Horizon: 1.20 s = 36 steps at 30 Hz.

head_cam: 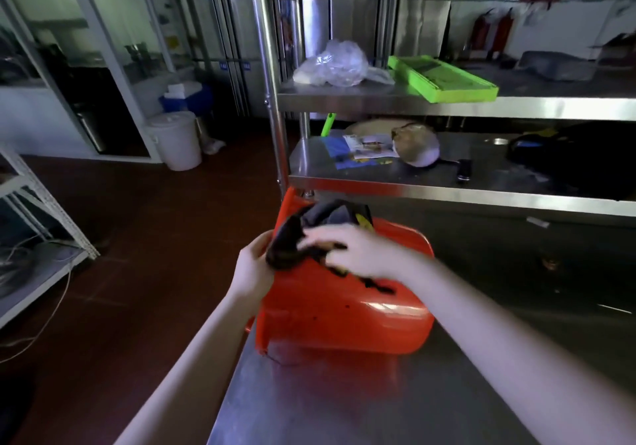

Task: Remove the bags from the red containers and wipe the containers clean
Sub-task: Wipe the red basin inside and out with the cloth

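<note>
Lying under right hand (358, 251), red container (344, 317)

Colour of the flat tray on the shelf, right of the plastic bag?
Bright green tray, head view.

The left grip (253, 265) and right grip (359, 253) are being shown as bare hands. Both forearms (499, 327) are being seen bare too.
</note>
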### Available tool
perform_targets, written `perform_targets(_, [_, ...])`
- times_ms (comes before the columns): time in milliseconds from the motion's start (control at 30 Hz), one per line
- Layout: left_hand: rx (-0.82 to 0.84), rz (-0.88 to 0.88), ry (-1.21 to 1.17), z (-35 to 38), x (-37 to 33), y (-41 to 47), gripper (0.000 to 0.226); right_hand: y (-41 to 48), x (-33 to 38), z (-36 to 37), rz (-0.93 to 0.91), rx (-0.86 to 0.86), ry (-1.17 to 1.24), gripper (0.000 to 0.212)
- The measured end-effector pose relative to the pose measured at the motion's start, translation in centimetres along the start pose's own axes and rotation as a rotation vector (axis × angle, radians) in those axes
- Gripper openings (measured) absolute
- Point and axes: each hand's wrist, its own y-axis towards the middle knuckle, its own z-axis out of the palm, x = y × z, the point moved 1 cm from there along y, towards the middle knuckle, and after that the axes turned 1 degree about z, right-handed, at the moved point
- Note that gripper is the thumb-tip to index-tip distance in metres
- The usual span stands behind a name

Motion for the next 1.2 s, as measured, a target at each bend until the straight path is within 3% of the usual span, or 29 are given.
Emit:
perform_targets(67, [0.033, -0.041, -0.059, -0.8, 0.8, 0.3, 0.019, 0.2, -1.2, 3.0, -0.001, 0.130, -0.135, 0.037])
perform_targets(100, [0.057, -0.049, -0.070, -1.1, 0.9, 0.7, 0.020, 0.3, -1.3, 3.5, 0.014, 0.113, -0.090, 0.034])
perform_targets(167, [0.084, -0.068, -0.075, -1.1, 1.1, 1.8, 0.021, 1.1, -0.4, 3.8, 0.038, -0.133, 0.023, 0.034])
perform_targets(233, [0.084, -0.082, -0.027, -0.6, 1.0, 2.7, 0.020, 2.5, 0.5, 4.0, 0.075, -0.527, -0.256, 0.035])
perform_targets(267, [0.082, -0.078, 0.005, -0.1, 0.9, 3.2, 0.020, 3.2, 0.8, 4.4, 0.127, -0.613, -0.427, 0.038])
perform_targets(333, [0.079, -0.037, 0.057, 0.6, 0.9, 3.7, 0.025, 4.6, 1.2, 6.2, 0.254, -0.513, -0.600, 0.056])
perform_targets(400, [0.065, 0.026, 0.095, 0.8, 1.1, 4.1, 0.035, 5.9, 0.7, 7.9, 0.312, -0.457, -0.586, 0.062])
perform_targets(633, [0.024, 0.181, 0.187, 0.8, 1.4, 5.5, 0.042, 6.3, -2.5, 7.1, 0.196, -0.554, -0.605, 0.056])
perform_targets(767, [0.069, 0.182, 0.245, 1.0, 1.5, 5.9, 0.043, 1.5, -8.7, 4.5, 0.479, -0.652, -0.608, 0.053])
perform_targets(867, [0.063, 0.185, 0.253, 1.2, 1.7, 5.6, 0.043, -1.4, -12.2, 2.5, 0.694, -0.604, -0.524, 0.047])
perform_targets(1000, [0.080, 0.180, 0.244, 1.1, 2.0, 5.4, 0.043, 1.2, -8.9, 3.8, 0.560, -0.649, -0.615, 0.054])
perform_targets(1133, [0.039, 0.197, 0.261, 0.6, 2.4, 5.6, 0.042, 6.3, -2.0, 8.5, 0.149, -0.607, -0.594, 0.050])
perform_targets(1200, [0.028, 0.193, 0.218, 0.2, 2.4, 5.3, 0.041, 7.2, -0.7, 9.7, 0.028, -0.569, -0.554, 0.051])
